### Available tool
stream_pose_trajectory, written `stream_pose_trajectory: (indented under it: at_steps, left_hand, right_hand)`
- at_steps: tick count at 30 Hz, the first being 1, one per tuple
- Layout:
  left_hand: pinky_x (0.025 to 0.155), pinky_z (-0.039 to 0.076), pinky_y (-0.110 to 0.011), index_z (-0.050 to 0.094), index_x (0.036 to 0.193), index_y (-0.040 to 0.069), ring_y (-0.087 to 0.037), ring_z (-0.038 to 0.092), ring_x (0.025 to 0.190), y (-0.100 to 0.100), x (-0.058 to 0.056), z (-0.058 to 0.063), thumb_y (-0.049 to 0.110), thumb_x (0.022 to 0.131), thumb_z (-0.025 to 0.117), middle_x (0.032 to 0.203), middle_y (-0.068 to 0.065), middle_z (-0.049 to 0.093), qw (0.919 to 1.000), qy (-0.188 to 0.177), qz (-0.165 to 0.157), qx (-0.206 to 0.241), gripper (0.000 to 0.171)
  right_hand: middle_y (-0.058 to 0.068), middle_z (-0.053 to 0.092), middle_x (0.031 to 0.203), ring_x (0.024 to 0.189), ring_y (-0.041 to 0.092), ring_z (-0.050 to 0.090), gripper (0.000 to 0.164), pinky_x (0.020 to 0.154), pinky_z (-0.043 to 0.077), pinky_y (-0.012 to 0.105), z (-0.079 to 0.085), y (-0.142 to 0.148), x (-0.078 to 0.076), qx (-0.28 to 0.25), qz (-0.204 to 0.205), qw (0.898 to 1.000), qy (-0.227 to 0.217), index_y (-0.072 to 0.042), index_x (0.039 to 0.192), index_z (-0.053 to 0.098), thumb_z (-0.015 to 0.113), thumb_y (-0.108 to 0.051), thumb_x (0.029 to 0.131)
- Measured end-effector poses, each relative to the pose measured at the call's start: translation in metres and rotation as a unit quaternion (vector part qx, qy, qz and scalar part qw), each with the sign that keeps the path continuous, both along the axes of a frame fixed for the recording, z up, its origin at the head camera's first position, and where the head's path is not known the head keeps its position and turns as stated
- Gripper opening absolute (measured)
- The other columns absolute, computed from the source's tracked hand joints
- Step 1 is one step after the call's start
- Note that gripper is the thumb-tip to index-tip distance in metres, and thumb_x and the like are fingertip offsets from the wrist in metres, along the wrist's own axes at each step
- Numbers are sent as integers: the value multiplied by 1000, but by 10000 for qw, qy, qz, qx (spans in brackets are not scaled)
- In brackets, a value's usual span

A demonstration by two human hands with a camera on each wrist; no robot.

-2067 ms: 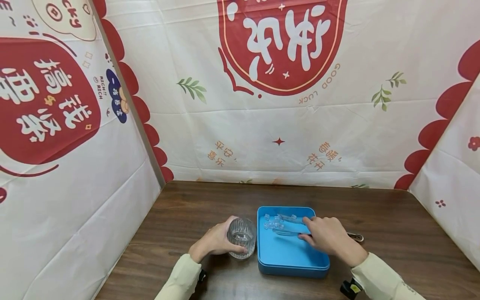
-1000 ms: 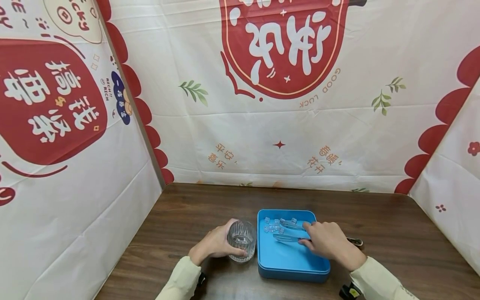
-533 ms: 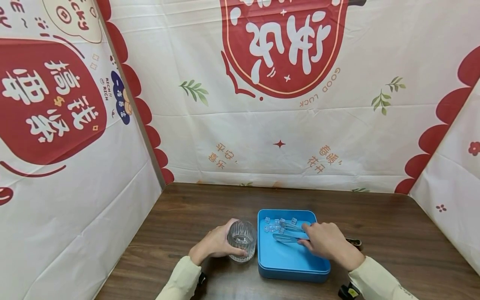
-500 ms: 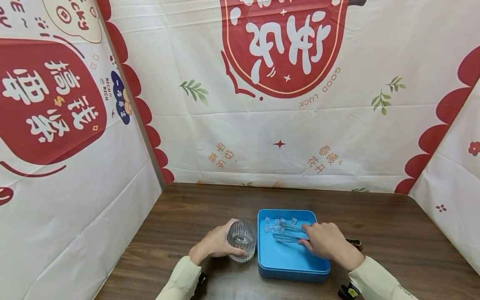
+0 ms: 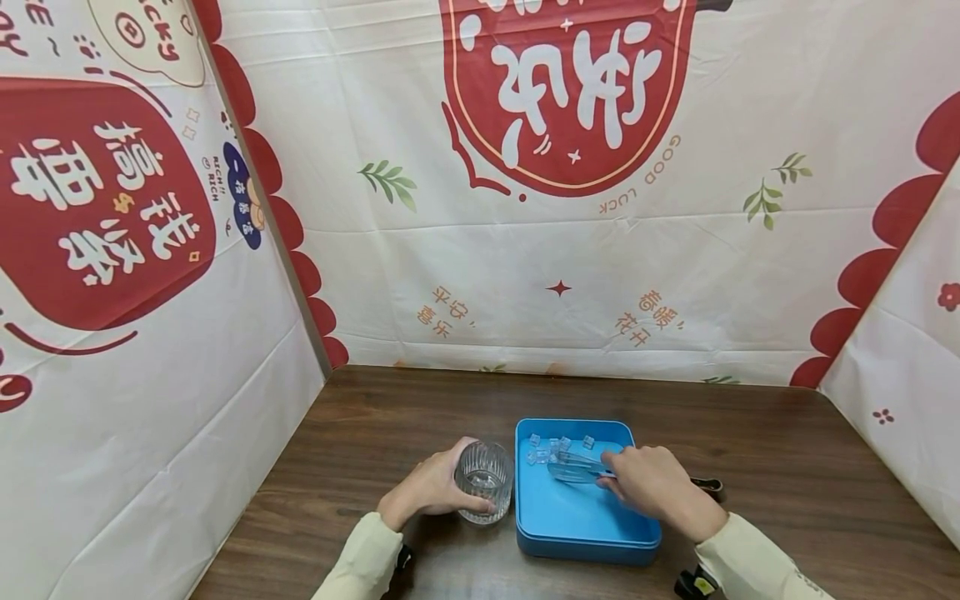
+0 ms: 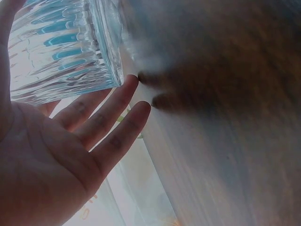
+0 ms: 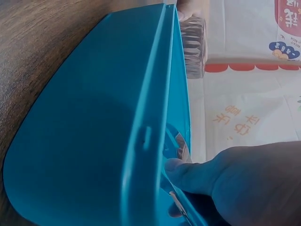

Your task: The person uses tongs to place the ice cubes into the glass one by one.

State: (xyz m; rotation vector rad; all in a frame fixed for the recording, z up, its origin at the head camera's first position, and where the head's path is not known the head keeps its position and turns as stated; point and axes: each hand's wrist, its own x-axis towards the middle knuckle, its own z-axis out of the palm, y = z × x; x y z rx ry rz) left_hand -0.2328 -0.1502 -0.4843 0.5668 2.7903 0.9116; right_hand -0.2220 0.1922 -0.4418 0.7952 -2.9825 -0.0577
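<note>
My left hand [image 5: 431,483] holds a clear ribbed glass [image 5: 483,479] upright on the table, thumb on the near side and fingers behind. In the left wrist view, two fingertips of that hand reach down to the tabletop beside the glass [image 6: 66,52]. My right hand [image 5: 652,483] grips a pair of tongs [image 5: 573,472] over a blue box [image 5: 585,533]. The tongs' tips lie close together beside several small clear ice-like cubes [image 5: 542,457] at the box's far left. I cannot tell whether a cube is between the tips.
The blue box stands just right of the glass on a brown wooden table [image 5: 420,400]. The tongs' end [image 5: 708,487] sticks out past the box's right side. White printed cloth [image 5: 480,250] hangs behind the table and on both sides.
The tongs' arms have come closer together, and their tips have moved in at the cubes, nudging a few. My left hand and the glass have stayed in place.
</note>
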Motion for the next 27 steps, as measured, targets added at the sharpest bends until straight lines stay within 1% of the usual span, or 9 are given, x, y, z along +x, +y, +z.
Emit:
stream_pose_trajectory:
  at_steps: [9,19,27]
  left_hand:
    - [81,50,-41,45,136,28,-16,61,98,0,0,-1,65,64,83,112,3,65,10000,1,16,25,89]
    - [81,51,-42,45,137,26,-17,61,98,1,1,1,65,65,83,113,2,65,10000,-56,19,20,90]
    - [81,50,-42,45,137,26,-16,61,98,1,0,0,65,65,83,113,2,65,10000,-1,0,-8,91]
  right_hand:
    - [-2,55,62,47,11,44,22,43,39,26,-2,-1,-1,-91,-15,9999,60,-14,96,69,72,-34,89]
    - [-3,54,61,46,10,42,19,42,37,26,-2,1,0,-83,89,9997,232,-16,94,67,73,-33,89]
    - [-4,52,60,47,10,41,18,43,36,26,0,3,1,-165,108,9994,300,-17,91,66,72,-33,90]
